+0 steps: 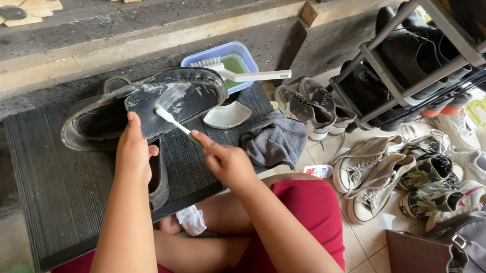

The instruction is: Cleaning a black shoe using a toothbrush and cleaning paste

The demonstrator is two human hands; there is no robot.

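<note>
Gripping the heel end of a black shoe with our left hand, fingers wrapped over its edge, we keep it tipped sole-up on the dark mat. Our right hand is closed narrowly around a toothbrush, whose bristles touch the soapy, white-streaked sole. The shoe lies across the far half of the mat; the mat's near-left part lies bare before its edge. Behind the shoe's toe stands a blue tub with a white scrub brush laid across its rim, and a white dish sits just below the toe. Right of the shoe a grey cloth hangs over the mat's right edge. A small white packet with blue and red print lies on the tiles beyond the cloth. Farther right of the shoe, sneakers crowd the floor beneath a metal shoe rack.
</note>
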